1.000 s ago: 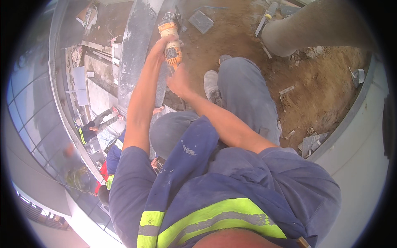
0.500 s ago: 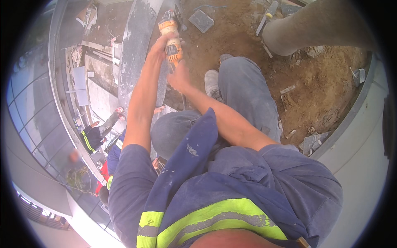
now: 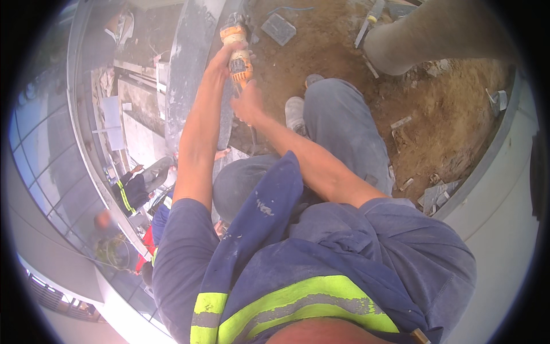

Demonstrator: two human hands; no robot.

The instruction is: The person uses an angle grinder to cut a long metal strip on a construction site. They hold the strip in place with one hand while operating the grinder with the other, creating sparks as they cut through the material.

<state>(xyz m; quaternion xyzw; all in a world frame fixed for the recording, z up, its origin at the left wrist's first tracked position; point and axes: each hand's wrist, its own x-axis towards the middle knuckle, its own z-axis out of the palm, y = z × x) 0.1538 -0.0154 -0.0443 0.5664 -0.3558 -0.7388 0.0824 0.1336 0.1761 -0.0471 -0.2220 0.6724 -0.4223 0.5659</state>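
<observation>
An orange and cream angle grinder [image 3: 235, 39], coated in dust, is held out in front of me by both hands. My left hand [image 3: 227, 57] is wrapped round the middle of its body. Behind it, my right hand [image 3: 247, 104] grips the rear handle, where the cord hangs down. The grinder's head is over the right edge of a long grey stone slab [image 3: 192, 74], in pale haze. Its disc is hard to make out, and whether it touches the stone I cannot tell.
Brown soil [image 3: 326, 51] with a loose grey stone piece [image 3: 279, 28] lies right of the slab. A thick round column [image 3: 424, 40] stands at the far right. Rubble [image 3: 438, 195] sits by the right-hand curb. People in reflective workwear [image 3: 130, 189] are at the lower left, beside glass panels [image 3: 43, 143].
Pale dust has thickened around the grinder's head and the slab's far end. The disc's dark edge, visible before, is now blurred. Both hands keep nearly the same place and hold.
</observation>
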